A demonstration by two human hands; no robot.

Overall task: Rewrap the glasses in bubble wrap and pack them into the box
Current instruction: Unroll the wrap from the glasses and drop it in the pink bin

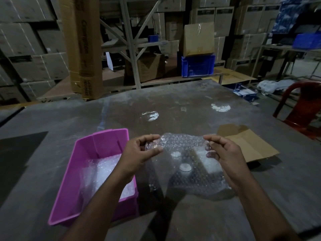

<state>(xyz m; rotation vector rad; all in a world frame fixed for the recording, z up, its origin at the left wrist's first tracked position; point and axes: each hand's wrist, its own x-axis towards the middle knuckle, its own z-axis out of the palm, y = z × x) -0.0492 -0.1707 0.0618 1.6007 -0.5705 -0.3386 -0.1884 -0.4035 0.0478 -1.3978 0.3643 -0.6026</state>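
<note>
A clear sheet of bubble wrap (184,145) is stretched in the air between both hands over the grey table (191,105). My left hand (139,150) pinches its upper left edge and my right hand (224,152) pinches its upper right edge. The sheet hangs down toward me, its lower edge near the tabletop. White round shapes show through it; I cannot tell whether they are glasses. A pink plastic bin (83,160) stands to the left with more bubble wrap (104,171) inside. An open brown cardboard box (246,145) lies flat to the right.
A red plastic chair (300,105) stands at the table's right side. Behind the table are metal racks, a tall upright carton (83,49), a blue crate (198,66) and stacked cartons. Bright light reflections mark the tabletop.
</note>
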